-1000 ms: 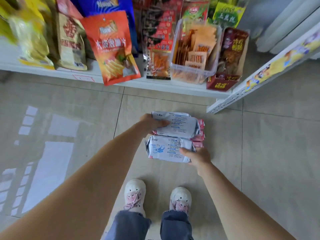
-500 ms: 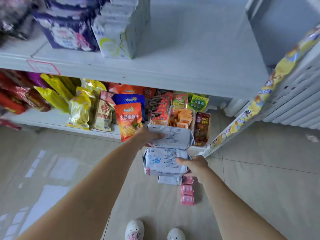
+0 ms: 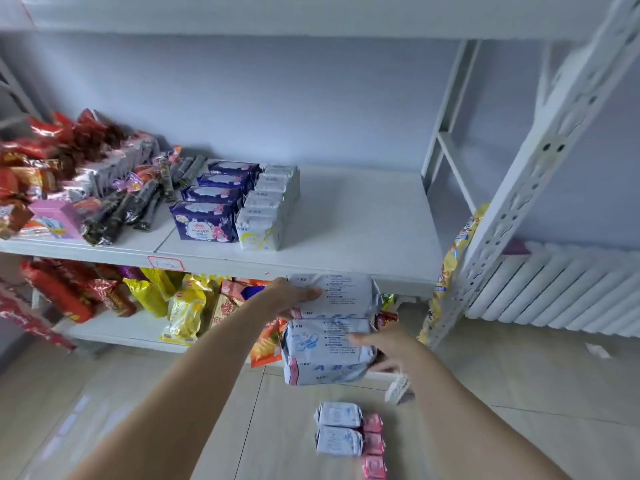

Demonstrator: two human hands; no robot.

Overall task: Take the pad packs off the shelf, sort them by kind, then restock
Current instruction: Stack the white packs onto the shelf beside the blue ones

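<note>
I hold two pale blue pad packs in front of the shelf edge. My left hand [image 3: 292,297] grips the upper pack [image 3: 341,296] at its left end. My right hand [image 3: 388,346] grips the lower pack [image 3: 325,353] at its right side. On the middle shelf [image 3: 363,220] stand a row of dark purple pad packs [image 3: 207,213] and, touching them on the right, a row of white pad packs [image 3: 266,211]. On the floor lie two more pale blue packs [image 3: 339,429] beside several small pink packs [image 3: 374,445].
Snack bags [image 3: 79,174] crowd the left part of the middle shelf and fill the lower shelf [image 3: 114,330]. A white perforated upright [image 3: 540,174] rises at the right, with a white radiator [image 3: 561,289] behind it. The right half of the middle shelf is bare.
I have lifted the two pale blue packs from near the floor up to the middle shelf's front edge. My view has tilted up, and the stacks left on the floor now show below.
</note>
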